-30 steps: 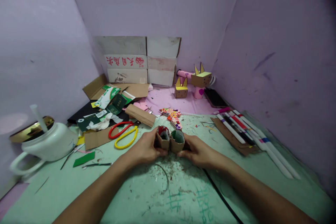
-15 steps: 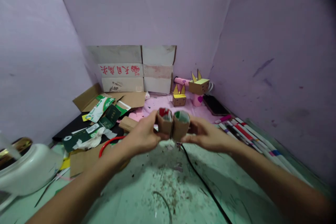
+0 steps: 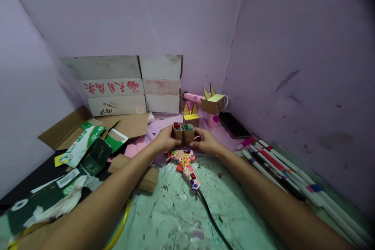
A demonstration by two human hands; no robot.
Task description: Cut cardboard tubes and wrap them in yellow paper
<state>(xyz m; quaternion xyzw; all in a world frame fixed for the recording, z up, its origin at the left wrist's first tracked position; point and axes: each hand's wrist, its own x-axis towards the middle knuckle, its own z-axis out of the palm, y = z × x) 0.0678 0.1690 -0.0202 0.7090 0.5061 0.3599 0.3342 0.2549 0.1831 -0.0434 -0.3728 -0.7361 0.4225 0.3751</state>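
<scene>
Cardboard tubes (image 3: 188, 137), long axes roughly upright, mouths up, clamped in left hand (image 3: 165, 140) and right hand (image 3: 206, 141)

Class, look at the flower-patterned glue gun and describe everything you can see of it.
The glue gun has a pale, plastic-looking body covered in red, yellow and purple flowers. An orange trigger sits below the barrel, and a dark red patch, perhaps a switch, marks the handle. It lies on its side on the tabletop, barrel pointing left, handle slanting toward the viewer. A black cord leaves the handle's base. Neither the left hand nor the right hand grips it.
</scene>
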